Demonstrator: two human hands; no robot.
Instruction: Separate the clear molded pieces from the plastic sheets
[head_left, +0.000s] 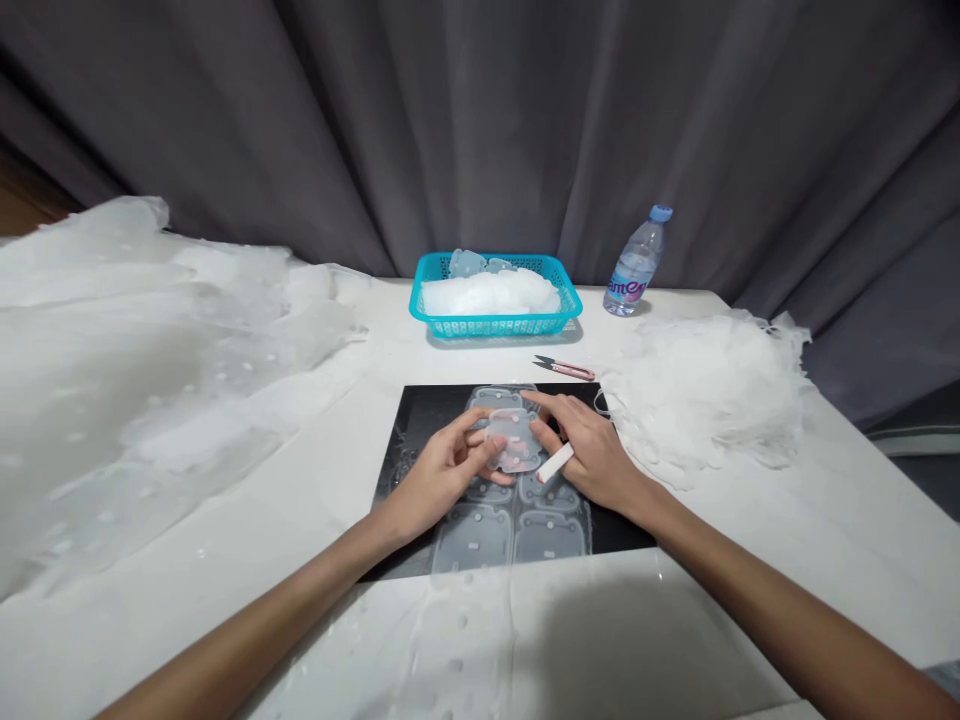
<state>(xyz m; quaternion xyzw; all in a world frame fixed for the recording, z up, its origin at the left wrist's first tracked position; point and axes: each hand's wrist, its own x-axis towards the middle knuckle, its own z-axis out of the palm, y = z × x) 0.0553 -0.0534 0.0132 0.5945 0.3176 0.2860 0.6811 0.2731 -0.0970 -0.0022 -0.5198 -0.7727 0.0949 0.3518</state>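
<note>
My left hand [450, 465] is closed on a small translucent plastic pad [514, 440] with rounded, notched edges, its thumb on the front and fingers behind. At the pad's right edge, my right hand [589, 440] pinches with the thumb, while its index finger stretches out above. A short white cylinder [556, 463] with a reddish tip lies along the right fingers; I cannot tell whether it is a finger wrap or something held. Beneath both hands runs a clear sheet of similar pads [474, 540], lying over a black mat [401, 460].
A turquoise basket [495, 325] behind the mat holds white material and several pads. Thread snips [564, 368] lie in front of it. A water bottle [634, 265] stands at back right. Crumpled clear sheeting [150, 380] covers the left; a pile of white scraps [720, 390] lies right.
</note>
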